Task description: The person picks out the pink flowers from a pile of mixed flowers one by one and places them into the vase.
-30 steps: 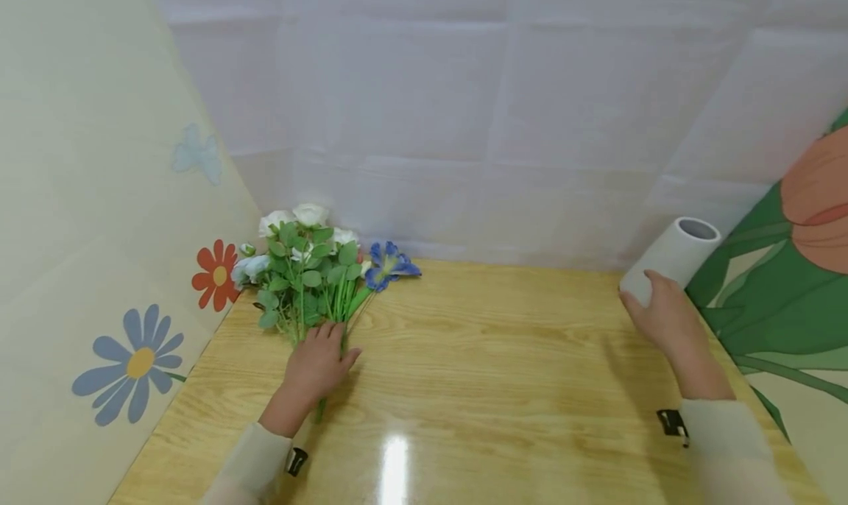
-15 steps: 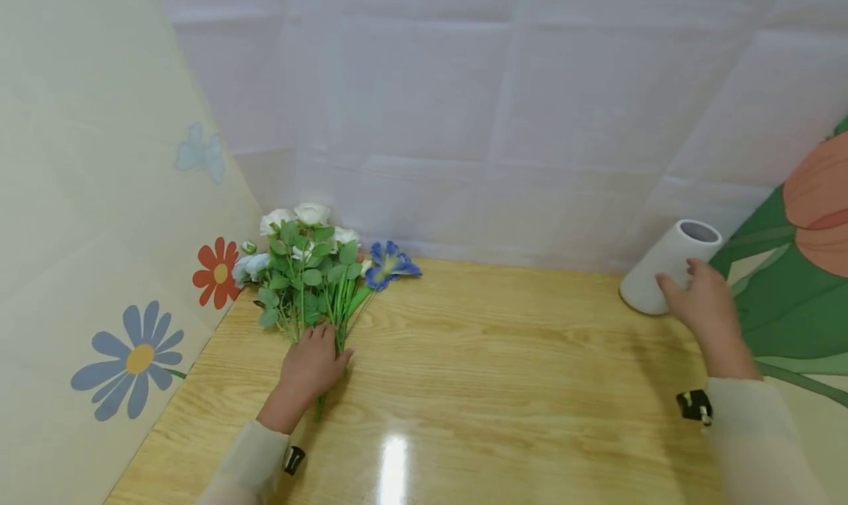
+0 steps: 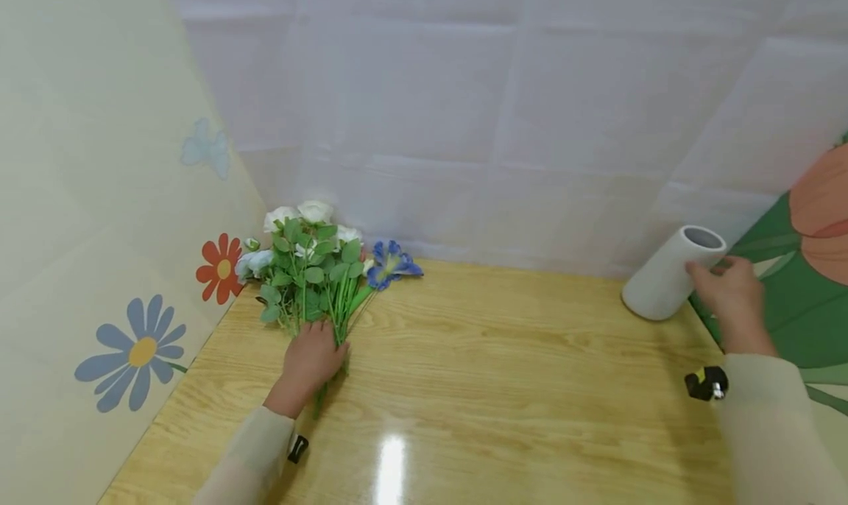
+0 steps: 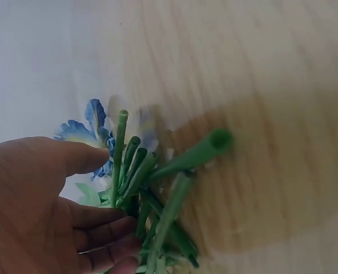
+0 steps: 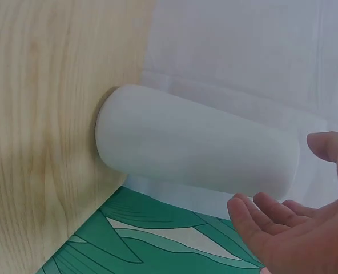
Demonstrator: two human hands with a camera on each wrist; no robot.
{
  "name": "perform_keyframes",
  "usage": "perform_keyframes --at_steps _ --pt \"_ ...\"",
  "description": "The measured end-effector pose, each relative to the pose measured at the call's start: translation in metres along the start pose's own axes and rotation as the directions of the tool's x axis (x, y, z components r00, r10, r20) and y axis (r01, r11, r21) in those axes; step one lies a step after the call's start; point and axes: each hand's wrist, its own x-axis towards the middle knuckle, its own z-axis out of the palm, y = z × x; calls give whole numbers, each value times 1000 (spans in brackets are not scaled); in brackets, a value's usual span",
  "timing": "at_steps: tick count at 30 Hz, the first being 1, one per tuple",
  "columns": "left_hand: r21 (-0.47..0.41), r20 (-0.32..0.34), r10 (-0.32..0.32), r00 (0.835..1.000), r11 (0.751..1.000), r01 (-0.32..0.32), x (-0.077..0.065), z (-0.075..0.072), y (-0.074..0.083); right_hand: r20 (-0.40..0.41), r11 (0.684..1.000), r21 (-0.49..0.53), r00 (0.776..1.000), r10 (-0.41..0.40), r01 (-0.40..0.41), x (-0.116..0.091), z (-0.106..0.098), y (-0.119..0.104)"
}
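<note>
In the head view my left hand (image 3: pixel 310 358) rests on the green stems of a bunch of flowers at the back left of the table. The bunch has white blooms (image 3: pixel 314 212), green leaves and a blue iris (image 3: pixel 391 266). In the left wrist view, the thumb is spread from the fingers, which lie against the cut stems (image 4: pixel 174 211). A white cylindrical vase (image 3: pixel 665 280) stands at the back right. My right hand (image 3: pixel 732 295) is beside its upper part, with fingers spread; the right wrist view shows these fingers (image 5: pixel 272 214) near the vase's mouth end, gripping nothing.
A wooden table (image 3: pixel 497 380) carries everything. Behind it hangs a pale creased cloth (image 3: pixel 424 122). A cream panel with printed flowers (image 3: pixel 142 350) borders the left, and a panel with large printed green leaves (image 3: pixel 768 299) borders the right.
My right hand has let go of the vase and moved to its right, up towards the rim. The vase remains in place. My left hand has hardly moved on the stems.
</note>
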Motion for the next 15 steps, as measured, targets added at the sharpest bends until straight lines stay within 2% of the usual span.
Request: perform_keyframes --at_steps 8,15 --pt "-28 1 -33 999 999 33 10 4 0 9 997 7 997 74 -74 18 1 3" --pt "-48 47 -63 997 997 65 16 0 1 20 992 58 994 107 -108 24 1 7"
